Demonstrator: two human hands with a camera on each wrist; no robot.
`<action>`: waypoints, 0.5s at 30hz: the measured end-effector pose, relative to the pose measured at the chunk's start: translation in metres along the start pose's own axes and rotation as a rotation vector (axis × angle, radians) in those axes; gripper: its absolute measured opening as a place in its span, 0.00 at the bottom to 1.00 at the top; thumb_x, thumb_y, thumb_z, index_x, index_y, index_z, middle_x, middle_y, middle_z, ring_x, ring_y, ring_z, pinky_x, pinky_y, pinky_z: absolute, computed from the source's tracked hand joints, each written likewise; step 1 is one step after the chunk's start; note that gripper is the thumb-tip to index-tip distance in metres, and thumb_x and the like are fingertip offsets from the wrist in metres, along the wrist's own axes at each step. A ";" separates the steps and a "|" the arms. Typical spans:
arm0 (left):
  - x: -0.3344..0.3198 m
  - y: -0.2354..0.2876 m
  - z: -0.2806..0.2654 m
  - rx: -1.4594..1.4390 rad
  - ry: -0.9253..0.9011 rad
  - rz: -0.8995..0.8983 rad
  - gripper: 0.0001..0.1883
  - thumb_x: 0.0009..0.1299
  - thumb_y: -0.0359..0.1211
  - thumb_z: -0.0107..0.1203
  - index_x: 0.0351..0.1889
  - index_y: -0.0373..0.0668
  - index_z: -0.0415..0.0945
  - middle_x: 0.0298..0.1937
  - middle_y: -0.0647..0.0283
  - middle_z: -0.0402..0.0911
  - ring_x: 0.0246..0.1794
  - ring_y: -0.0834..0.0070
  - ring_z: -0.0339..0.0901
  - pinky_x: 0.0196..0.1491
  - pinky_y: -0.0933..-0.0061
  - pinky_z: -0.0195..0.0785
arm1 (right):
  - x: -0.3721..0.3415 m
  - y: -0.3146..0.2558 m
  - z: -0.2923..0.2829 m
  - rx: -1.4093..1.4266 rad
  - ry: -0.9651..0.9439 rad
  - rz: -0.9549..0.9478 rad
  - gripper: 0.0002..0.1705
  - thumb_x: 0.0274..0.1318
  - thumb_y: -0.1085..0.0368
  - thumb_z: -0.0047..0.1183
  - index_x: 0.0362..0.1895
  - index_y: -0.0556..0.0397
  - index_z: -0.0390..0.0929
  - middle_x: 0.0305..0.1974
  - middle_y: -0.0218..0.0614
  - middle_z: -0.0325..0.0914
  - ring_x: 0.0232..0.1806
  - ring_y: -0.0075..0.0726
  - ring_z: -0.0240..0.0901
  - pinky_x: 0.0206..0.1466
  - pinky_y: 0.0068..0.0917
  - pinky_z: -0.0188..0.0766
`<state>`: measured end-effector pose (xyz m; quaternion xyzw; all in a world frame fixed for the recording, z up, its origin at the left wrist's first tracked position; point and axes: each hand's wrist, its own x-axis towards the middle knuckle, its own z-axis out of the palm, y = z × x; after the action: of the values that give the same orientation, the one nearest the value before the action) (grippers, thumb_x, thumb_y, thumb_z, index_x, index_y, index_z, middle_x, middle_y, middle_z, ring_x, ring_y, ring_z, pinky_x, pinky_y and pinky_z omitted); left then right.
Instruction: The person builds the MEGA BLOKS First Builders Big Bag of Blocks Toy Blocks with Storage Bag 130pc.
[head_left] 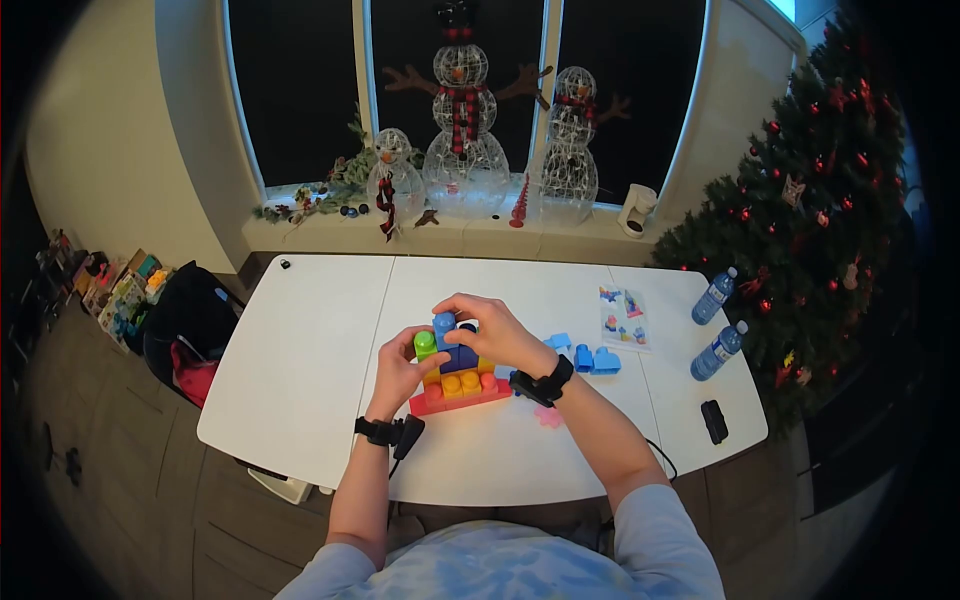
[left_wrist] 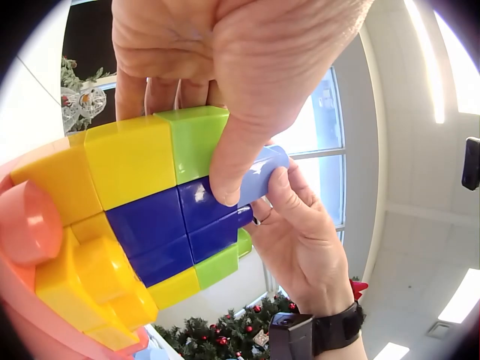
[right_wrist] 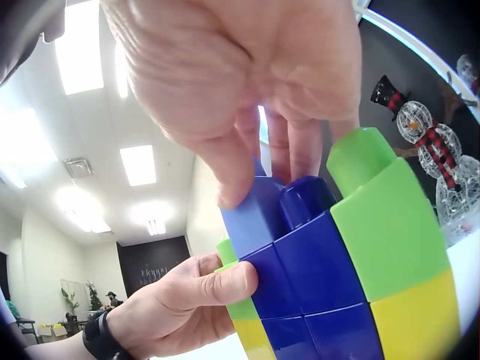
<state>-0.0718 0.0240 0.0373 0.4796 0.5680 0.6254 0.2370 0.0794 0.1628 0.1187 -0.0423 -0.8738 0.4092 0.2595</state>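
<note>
Light blue block (head_left: 444, 328): it is sitting at the top of the stack, slightly left of centre in the head frame, and its lower edge is meeting the dark blue blocks (right_wrist: 300, 274).
Right hand (head_left: 497, 334): it is pinching the light blue block from above; the block is lying between thumb and fingers, just left of the palm in the head frame.
Left hand (head_left: 397, 368): it is gripping the block stack (head_left: 460, 382) at its left side, the thumb pressing on dark blue, the fingers reaching behind the green block (left_wrist: 199, 142).
Red base (head_left: 460, 399): it is lying below both hands, mid-frame.
Loose blue blocks (head_left: 603, 361): they are lying right of centre.
Bottles (head_left: 719, 351): they are standing at the right.
</note>
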 end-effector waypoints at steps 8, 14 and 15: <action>-0.001 0.000 0.001 0.006 0.010 -0.014 0.23 0.65 0.25 0.71 0.57 0.34 0.78 0.47 0.64 0.85 0.46 0.79 0.81 0.53 0.73 0.77 | -0.002 0.004 0.004 -0.016 0.018 -0.015 0.22 0.55 0.74 0.63 0.56 0.57 0.78 0.49 0.42 0.83 0.51 0.41 0.84 0.58 0.35 0.79; 0.000 0.000 0.001 0.002 0.014 0.003 0.23 0.65 0.24 0.71 0.57 0.33 0.78 0.47 0.63 0.86 0.47 0.78 0.82 0.54 0.73 0.77 | -0.009 0.003 -0.011 -0.049 0.044 -0.003 0.28 0.56 0.69 0.66 0.62 0.53 0.77 0.54 0.41 0.82 0.55 0.41 0.82 0.61 0.36 0.76; 0.001 0.000 0.001 -0.002 0.004 0.002 0.23 0.65 0.24 0.71 0.57 0.33 0.78 0.47 0.63 0.86 0.47 0.78 0.82 0.54 0.73 0.77 | -0.012 0.007 -0.021 -0.077 0.086 -0.011 0.31 0.56 0.68 0.67 0.65 0.51 0.76 0.56 0.41 0.82 0.56 0.41 0.81 0.62 0.36 0.75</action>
<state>-0.0712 0.0251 0.0372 0.4788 0.5675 0.6272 0.2353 0.0991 0.1779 0.1196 -0.0649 -0.8772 0.3715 0.2973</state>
